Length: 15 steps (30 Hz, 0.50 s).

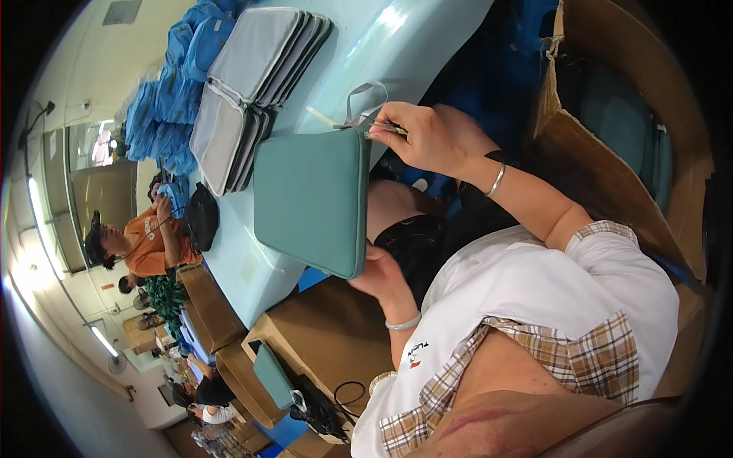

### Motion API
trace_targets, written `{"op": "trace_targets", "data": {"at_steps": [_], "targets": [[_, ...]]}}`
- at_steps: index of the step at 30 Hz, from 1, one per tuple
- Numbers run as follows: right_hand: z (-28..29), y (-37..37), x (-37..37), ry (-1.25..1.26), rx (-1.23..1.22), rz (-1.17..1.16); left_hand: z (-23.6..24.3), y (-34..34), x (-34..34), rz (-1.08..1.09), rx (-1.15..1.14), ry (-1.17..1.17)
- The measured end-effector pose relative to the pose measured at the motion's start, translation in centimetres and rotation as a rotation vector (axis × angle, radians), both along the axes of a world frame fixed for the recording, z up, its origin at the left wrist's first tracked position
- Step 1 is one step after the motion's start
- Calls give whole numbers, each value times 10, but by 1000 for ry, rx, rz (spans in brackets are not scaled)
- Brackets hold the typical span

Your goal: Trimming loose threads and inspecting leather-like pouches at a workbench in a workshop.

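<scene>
A teal zippered sleeve [309, 198] is held over the pale blue table. My left hand [378, 271] grips its lower corner, fingers partly hidden behind it. At the upper corner, my right hand [408, 136] is pinched around a small thin tool [388, 127], perhaps snips, against the zipper end. A pale strap [359, 95] loops up just beyond that corner.
Grey cases [248, 57] and blue bundles [183, 46] are stacked on the table [382, 38]. A co-worker in orange [149, 244] works at left, others farther back. An open carton [569, 153] with teal cases stands right; cartons [313, 320] and another teal case [271, 370] sit below.
</scene>
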State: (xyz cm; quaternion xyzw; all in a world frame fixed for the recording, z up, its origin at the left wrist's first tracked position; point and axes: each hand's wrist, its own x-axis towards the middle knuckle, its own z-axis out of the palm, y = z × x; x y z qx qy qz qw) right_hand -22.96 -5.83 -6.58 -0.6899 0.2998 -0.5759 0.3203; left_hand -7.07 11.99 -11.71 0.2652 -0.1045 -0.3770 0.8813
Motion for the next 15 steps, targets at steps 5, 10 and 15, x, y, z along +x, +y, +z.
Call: {"op": "trace_targets", "data": {"at_steps": [5,10,15], "targets": [[-13,17,1,9,-62,37,17,-14,-63,-203,363,-242],[-23,32,-5,89,-90,150,32,-34,-51,-165,176,-92],[-23,19,-4,181,-152,76,17,-18,-41,-173,267,-139]]}}
